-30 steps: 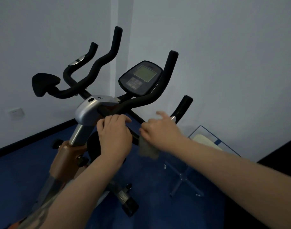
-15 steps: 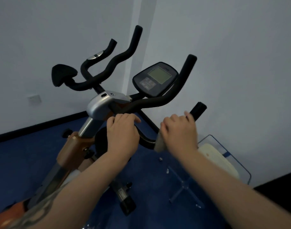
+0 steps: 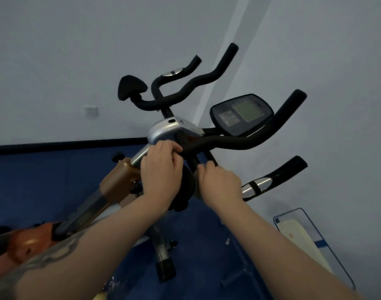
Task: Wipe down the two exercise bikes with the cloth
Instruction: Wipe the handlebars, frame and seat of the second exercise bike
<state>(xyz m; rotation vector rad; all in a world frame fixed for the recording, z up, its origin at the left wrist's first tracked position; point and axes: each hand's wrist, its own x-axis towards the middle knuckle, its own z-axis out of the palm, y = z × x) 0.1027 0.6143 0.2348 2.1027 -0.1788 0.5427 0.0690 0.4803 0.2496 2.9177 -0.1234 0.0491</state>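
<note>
One exercise bike with a bronze frame (image 3: 118,182) and black foam handlebars (image 3: 235,140) stands in front of me, its console (image 3: 241,114) facing up. My left hand (image 3: 161,169) grips the bar's centre just below the silver stem cover (image 3: 165,131). My right hand (image 3: 219,185) is curled round the lower right bar close to the centre, left of the chrome pulse sensor (image 3: 255,186). The grey cloth (image 3: 197,190) shows only as a thin sliver at that hand's left edge; the rest is hidden under the palm. No second bike is in view.
White walls meet in a corner right behind the handlebars. A clear-framed stand (image 3: 310,226) holding a cream pad stands on the blue floor (image 3: 33,191) at the lower right. A wall socket (image 3: 91,111) is at the left.
My right hand with the cloth has slid left along the lower bar, from near its end to the centre, uncovering the chrome sensor. My left hand kept its grip.
</note>
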